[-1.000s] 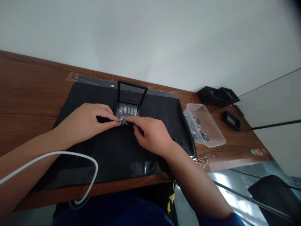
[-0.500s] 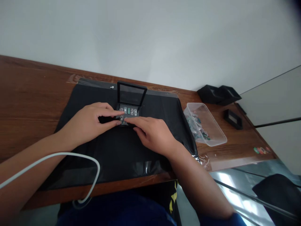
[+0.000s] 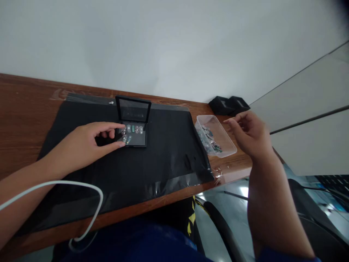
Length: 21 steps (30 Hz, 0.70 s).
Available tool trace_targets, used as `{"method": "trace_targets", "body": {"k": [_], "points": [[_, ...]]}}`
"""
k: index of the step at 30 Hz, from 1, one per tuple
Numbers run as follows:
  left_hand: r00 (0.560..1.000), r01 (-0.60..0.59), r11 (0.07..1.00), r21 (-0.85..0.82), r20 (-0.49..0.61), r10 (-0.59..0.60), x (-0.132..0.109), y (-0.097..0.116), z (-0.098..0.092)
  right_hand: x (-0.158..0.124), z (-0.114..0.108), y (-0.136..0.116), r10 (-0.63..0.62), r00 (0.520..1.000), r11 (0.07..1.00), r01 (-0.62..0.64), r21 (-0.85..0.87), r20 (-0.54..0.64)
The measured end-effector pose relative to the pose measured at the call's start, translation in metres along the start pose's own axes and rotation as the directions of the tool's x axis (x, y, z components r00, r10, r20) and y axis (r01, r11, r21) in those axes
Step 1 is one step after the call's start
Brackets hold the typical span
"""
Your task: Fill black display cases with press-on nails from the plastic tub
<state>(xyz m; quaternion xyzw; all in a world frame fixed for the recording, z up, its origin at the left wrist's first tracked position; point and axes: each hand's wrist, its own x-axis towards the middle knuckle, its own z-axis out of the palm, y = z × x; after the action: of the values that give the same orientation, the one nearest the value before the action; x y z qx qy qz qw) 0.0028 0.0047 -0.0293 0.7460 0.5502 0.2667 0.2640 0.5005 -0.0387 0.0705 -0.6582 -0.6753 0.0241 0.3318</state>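
A black flip-lid case (image 3: 140,140) stands on the black mat, its windowed lid (image 3: 133,110) raised. Press-on nails (image 3: 133,128), silvery ones and a green one, sit in a row along the back of its tray. More nails lie at the tray's front left, one of them slanted (image 3: 129,139). My left hand (image 3: 87,142) grips the case's left end, index finger at the back and thumb at the front. Off to the right, my right hand (image 3: 251,134) hangs in the air beside the clear plastic box (image 3: 227,145), fingers loosely bent, nothing visible in them.
Loose nails (image 3: 208,136) fill part of the clear box, which stands right of the mat (image 3: 169,156). Black open holders (image 3: 229,105) stand behind it by the wall. A white cable (image 3: 81,183) crosses my left forearm. A chair (image 3: 308,218) is at the lower right.
My right hand has left the case and moved right, to beside the clear box. My left hand stays at the case. The view has turned to the right.
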Motion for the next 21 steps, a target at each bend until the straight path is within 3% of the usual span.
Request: {"method": "trace_targets", "body": {"k": [3,6,9,14,21], "points": [[1.0,0.002,1.0,0.023,0.018,-0.002,0.001,-0.005,0.005,0.015,-0.008,0.02,0.064,0.984,0.989,-0.04,-0.141,0.168],[1.0,-0.013,0.998,0.066,0.018,0.012,0.001,-0.006,0.009,0.026,0.008,0.017,0.031,0.933,0.985,0.032,-0.169,0.358],[1.0,-0.005,0.997,0.083,0.016,0.003,-0.001,-0.003,0.009,0.034,0.028,0.01,0.053,0.888,0.97,0.063,-0.234,0.457],[0.999,0.002,0.996,0.089,0.043,-0.006,-0.001,-0.003,0.01,0.04,0.044,0.013,0.113,0.857,0.932,0.083,-0.352,0.503],[0.995,-0.077,0.991,0.109,-0.051,0.083,0.001,0.0,0.013,0.035,0.046,0.017,0.097,0.858,0.932,0.099,-0.348,0.504]]}}
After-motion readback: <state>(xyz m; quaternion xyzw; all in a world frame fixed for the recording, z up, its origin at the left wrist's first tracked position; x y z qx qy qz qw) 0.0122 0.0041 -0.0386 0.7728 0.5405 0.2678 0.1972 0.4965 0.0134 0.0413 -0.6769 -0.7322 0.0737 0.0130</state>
